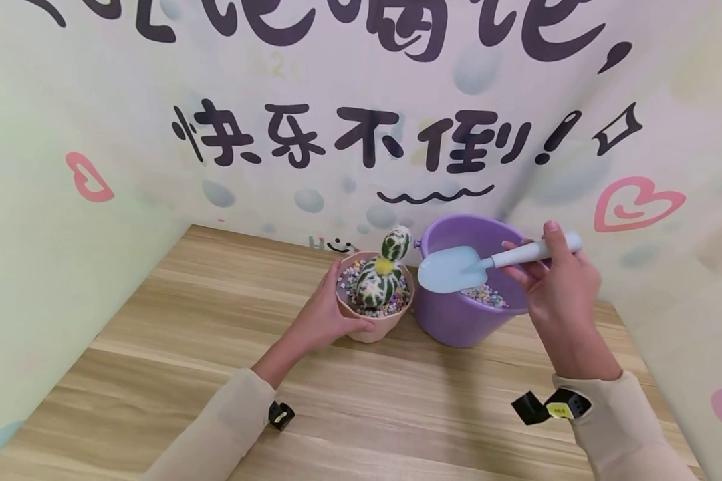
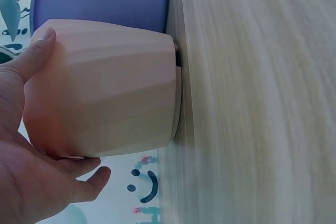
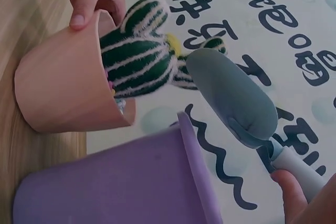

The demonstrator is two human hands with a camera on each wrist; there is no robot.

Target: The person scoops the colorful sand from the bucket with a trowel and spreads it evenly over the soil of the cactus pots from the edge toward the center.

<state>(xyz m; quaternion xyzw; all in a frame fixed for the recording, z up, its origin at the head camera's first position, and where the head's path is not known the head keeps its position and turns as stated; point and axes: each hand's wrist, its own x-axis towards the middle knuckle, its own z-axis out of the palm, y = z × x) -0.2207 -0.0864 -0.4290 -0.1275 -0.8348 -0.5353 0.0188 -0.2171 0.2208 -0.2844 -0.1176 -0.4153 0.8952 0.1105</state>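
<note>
My left hand (image 1: 327,314) grips the side of a pink flower pot (image 1: 378,329), thumb on the near side. A green cactus (image 1: 380,284) with white stripes and a yellow tuft stands in the pot among colourful pebbles (image 1: 350,272). Over the purple bucket (image 1: 457,326), my right hand (image 1: 562,287) holds a light blue trowel (image 1: 451,269) by its pale handle. The blade points left towards the cactus, apart from it. Pebbles (image 1: 487,295) also lie inside the bucket. In the left wrist view the pot (image 2: 105,87) hides the cactus almost wholly.
Pot and bucket stand side by side at the back of a wooden table (image 1: 228,401). Right behind them rises a white wall cloth (image 1: 313,180) with black writing and pink hearts. A pale green wall (image 1: 48,254) borders the left side.
</note>
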